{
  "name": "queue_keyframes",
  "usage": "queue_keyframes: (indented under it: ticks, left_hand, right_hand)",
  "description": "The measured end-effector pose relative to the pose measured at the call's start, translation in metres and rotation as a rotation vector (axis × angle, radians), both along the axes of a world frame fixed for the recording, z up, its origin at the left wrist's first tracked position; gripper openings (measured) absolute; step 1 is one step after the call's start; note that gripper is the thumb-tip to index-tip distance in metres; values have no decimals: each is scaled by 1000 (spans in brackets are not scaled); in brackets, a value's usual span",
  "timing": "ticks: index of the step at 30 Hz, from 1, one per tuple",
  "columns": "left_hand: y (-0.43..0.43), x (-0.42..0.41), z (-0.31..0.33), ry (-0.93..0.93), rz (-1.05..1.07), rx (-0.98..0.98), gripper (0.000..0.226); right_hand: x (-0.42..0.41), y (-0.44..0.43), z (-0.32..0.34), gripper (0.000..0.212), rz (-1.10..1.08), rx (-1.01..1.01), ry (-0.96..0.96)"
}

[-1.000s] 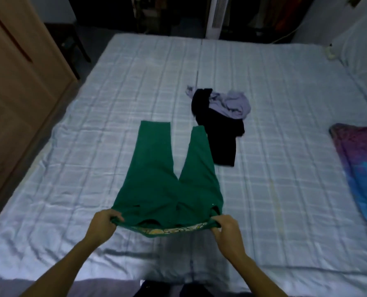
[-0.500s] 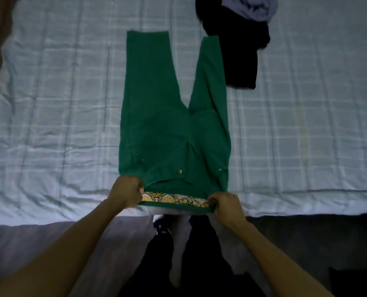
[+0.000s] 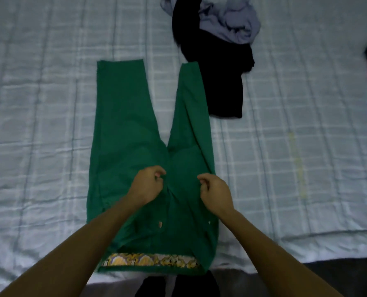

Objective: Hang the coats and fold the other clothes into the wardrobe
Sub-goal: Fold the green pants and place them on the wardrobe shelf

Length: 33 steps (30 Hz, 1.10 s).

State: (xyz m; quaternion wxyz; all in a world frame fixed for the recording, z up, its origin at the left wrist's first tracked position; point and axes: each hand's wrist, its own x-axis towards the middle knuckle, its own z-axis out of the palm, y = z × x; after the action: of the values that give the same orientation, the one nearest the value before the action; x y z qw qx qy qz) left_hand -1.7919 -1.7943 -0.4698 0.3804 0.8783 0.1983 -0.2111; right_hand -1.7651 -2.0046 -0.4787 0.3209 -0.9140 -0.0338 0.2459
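Waistband (image 3: 150,260): nearest the person, at the near edge of the bed (image 3: 39,125); patterned yellow lining shows, so the front sags open.
Green trousers (image 3: 124,125): flat on the bed, front up, legs pointing away and splayed in a V.
Left hand (image 3: 148,186): over the seat, fingers curled; thumb and fingertips pinch a small pucker of cloth by the centre seam.
Right hand (image 3: 215,194): near the left, over the right hip, fingers curled; cannot tell whether it has hold of cloth.
Step in hand (judged): smoothing the seat before folding.
Method: draw the pinched cloth outward from the seam until the creases between the hands go, lay it flat, then bring one leg over the other, edges matched.
Risk: the right leg shows a long lengthwise crease; folding over it would set it.
Black garment (image 3: 221,82): just beyond the right leg's hem, crumpled, not yet folded.
Lilac garment (image 3: 232,24): heaped on the black one's far end.
Wardrobe: not in view.
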Motion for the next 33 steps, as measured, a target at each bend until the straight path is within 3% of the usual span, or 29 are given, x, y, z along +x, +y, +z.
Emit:
queue_keyframes:
  ticks: [6,12,14,18,20,24,26,29,33]
  left_hand:
    - [-7,122,-31,-44,162,-35,38]
    - [0,231,-80,-47,375,-76,50]
    - [1,254,-90,-48,418,-110,52]
    - [-4,287,-90,-64,403,-320,44]
    - [-7,301,-86,-60,402,-398,33]
    - [-4,322,-77,-206,421,-325,11]
    - [4,328,-70,-274,442,-379,18]
    - [17,329,-53,-232,504,-623,29]
    - [31,328,-40,-132,552,-1016,40]
  right_hand:
    - [127,43,-35,39,-29,33,-167]
    - [233,87,-88,83,129,-157,-275]
    - [255,95,-99,89,120,-206,-313]
    - [276,99,-107,65,-148,-26,-309]
    - [277,93,-106,50,-165,106,-328]
    - [281,82,-101,43,-178,347,-258]
    - [288,86,-102,36,-292,342,-234]
    - [296,96,-98,37,-327,343,-153]
    - [315,111,-88,48,-418,496,135]
